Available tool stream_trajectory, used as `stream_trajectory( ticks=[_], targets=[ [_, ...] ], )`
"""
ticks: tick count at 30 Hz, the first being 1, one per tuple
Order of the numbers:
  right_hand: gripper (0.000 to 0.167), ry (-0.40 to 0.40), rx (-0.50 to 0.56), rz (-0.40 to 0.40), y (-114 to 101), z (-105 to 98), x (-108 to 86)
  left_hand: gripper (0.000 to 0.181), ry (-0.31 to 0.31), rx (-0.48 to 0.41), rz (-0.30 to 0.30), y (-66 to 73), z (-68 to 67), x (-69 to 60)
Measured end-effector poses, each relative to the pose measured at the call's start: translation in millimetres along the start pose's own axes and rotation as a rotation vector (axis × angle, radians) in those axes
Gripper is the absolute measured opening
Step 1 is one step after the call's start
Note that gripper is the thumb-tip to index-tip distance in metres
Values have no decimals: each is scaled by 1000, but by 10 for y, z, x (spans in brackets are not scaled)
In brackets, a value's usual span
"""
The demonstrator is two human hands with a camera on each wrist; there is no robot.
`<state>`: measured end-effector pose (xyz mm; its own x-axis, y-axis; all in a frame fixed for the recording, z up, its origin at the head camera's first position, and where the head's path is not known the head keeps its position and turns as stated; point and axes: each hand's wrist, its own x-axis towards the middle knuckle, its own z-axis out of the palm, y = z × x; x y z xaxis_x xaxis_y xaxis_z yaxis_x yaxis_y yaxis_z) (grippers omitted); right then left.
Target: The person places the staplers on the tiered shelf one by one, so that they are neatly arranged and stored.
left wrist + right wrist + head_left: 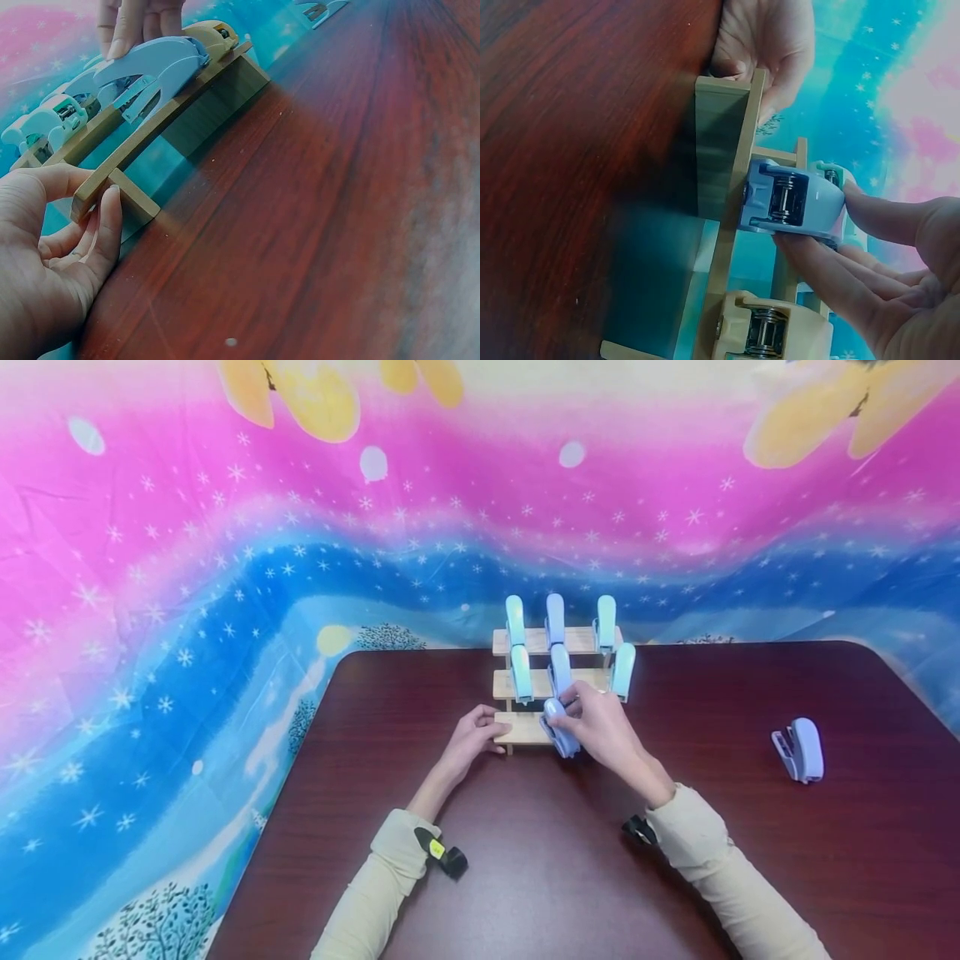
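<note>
A three-tier wooden rack (520, 728) stands on the table. My left hand (474, 742) grips the left end of its lowest shelf, thumb and fingers on the wood. On that shelf sits a lavender-blue stapler (558, 728), tilted a little in the head view. My right hand (603, 727) pinches this stapler (825, 206) between thumb and fingers. Beside it on the same shelf is a pale yellow stapler (736, 330), which my right hand hides in the head view. The middle shelf bears mint staplers (521, 675) at both sides of a lavender one (560, 664).
The top shelf carries a mint stapler (515, 620), a lavender stapler (555, 618) and another mint stapler (606, 620). A loose lavender stapler (807, 752) stands on the dark wooden table (540, 860) at the right. A patterned cloth (450, 527) hangs behind the table.
</note>
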<state>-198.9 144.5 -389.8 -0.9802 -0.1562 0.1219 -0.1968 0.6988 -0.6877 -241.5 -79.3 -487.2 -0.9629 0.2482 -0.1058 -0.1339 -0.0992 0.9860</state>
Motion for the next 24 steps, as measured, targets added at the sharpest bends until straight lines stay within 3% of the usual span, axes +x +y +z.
stream_trajectory(
  ticks=[9, 24],
  targets=[
    [22, 38, -73, -17, 20, 19, -3, 27, -3, 5, 12, 3, 0, -4],
    [14, 117, -47, -15, -7, 88, -4, 31, -13, 15, 15, 2, -10, -7]
  ],
)
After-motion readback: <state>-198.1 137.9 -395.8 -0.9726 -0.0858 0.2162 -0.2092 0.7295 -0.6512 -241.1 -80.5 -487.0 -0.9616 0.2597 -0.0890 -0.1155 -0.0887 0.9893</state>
